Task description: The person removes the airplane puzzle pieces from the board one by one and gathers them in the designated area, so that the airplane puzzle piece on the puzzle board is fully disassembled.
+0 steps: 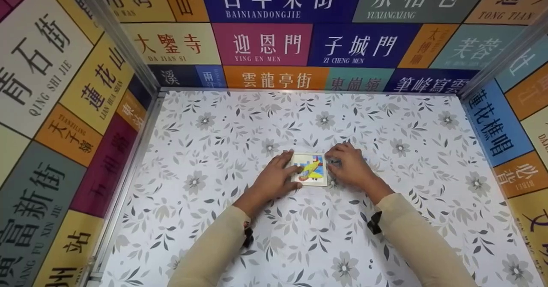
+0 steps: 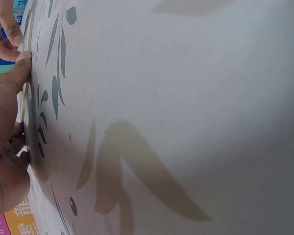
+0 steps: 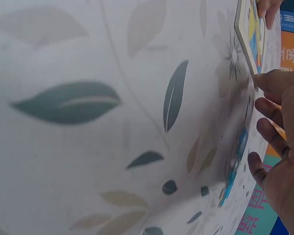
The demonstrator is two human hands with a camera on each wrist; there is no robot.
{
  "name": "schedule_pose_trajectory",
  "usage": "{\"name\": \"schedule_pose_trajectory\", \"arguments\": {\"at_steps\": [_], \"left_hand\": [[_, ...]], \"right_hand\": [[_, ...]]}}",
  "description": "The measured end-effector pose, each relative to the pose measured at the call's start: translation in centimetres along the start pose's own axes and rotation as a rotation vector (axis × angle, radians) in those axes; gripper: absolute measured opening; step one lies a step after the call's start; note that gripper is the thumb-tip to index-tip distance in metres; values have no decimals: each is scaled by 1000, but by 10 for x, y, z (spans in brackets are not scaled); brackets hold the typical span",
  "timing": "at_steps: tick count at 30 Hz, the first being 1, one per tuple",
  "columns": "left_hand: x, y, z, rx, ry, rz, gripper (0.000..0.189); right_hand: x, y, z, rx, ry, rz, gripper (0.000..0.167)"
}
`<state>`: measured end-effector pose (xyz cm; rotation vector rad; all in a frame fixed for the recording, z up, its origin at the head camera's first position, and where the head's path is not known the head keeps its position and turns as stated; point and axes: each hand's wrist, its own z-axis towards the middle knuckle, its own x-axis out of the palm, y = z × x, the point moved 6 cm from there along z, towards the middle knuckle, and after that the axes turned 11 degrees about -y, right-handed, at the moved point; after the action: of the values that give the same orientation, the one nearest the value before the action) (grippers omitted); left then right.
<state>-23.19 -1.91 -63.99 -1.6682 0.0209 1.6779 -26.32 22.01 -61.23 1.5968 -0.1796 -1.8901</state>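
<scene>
Board edges: the airplane board is lying flat mid-table between my hands; well apart from the lettered walls;
Room: flowered tabletop is running wide all round;
Left hand: I'm spreading thumb and fingers along the left edge;
Right hand: fingers are bending loosely above a blue thing; thumb is touching the board

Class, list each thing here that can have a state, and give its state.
Puzzle: flat on the table, picture up; completeness unclear.
Left hand: spread, touching the puzzle's left side.
Right hand: loosely bent, at the puzzle's right side.
Blue piece: loose on the table, near the right hand.
Sleeves: down over the forearms.
</scene>
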Motion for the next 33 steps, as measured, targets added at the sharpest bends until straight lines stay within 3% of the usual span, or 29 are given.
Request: {"name": "schedule_pose_trajectory", "arguments": {"at_steps": [9,18,33], "left_hand": [[1,1,0,-3,4,23,56],[0,1,0,11,-9,-3,56],[0,1,1,-2,1,20,56]], "right_hand": [[10,5,4,9,25,1,28],[15,17,8,-33,35,31,23],[20,29,13,-81,23,34,29]]}}
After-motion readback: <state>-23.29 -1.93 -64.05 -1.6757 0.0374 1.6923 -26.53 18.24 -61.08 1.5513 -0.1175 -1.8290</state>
